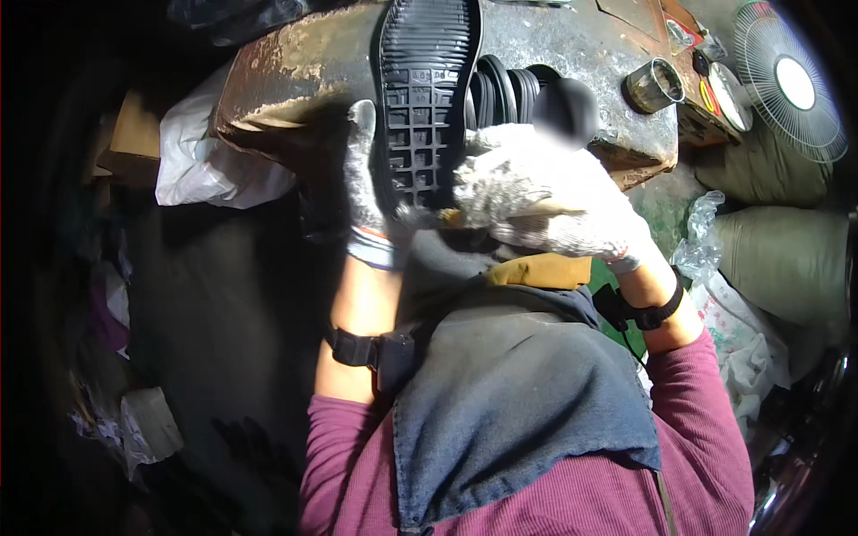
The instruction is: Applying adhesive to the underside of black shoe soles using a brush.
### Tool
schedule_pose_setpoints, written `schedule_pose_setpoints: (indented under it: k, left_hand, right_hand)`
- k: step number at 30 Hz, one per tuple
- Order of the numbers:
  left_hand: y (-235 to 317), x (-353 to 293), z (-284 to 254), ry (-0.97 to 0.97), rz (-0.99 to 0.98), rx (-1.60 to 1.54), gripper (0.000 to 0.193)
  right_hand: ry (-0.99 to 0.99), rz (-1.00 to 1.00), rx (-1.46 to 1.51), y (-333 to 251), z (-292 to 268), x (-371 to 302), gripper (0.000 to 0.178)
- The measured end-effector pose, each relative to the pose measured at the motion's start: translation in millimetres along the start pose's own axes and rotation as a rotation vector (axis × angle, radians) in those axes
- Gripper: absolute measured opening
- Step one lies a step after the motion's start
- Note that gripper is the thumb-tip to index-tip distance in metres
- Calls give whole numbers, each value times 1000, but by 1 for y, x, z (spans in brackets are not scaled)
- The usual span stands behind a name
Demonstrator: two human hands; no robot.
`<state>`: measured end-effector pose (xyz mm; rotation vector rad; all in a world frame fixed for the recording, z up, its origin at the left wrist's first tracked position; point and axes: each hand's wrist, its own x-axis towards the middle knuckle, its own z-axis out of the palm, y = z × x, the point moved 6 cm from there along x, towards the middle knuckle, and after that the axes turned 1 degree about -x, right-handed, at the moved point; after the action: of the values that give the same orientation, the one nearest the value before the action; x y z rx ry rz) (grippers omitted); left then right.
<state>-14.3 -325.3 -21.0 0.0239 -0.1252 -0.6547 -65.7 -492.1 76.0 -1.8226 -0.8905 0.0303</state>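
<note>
My left hand (365,174), in a grey-white knit glove, grips a long black shoe sole (418,116) along its left edge. The sole stands lengthwise before me, its ridged and gridded face toward me. My right hand (527,183), gloved too, is closed round a brush (450,217) with a pale wooden handle. The bristle end is at the sole's lower end, blurred; whether it touches cannot be made out. Right behind that hand, more black soles (503,89) stand on edge in a row on the worn workbench (590,54).
A stained metal can (652,87) stands at the bench's right. Beyond it are pliers with yellow handles (706,92) and a fan (791,85). A white sack (219,147) hangs by the left edge. A denim apron (527,384) and a yellow cloth (541,271) cover my lap.
</note>
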Motion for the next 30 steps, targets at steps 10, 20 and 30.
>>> schedule_pose_setpoints:
  k: [10,20,30]
  left_hand:
    - [53,-15,-8,516,107,1312,36]
    - [4,-67,41,-229,695,2356,27]
    - [144,-365,31,79,818,274,88]
  right_hand:
    - [187,502,230,15,20,0,26]
    - [411,268,-738,46,-79,-3,26]
    - [465,289,-492,52,-80,8,32]
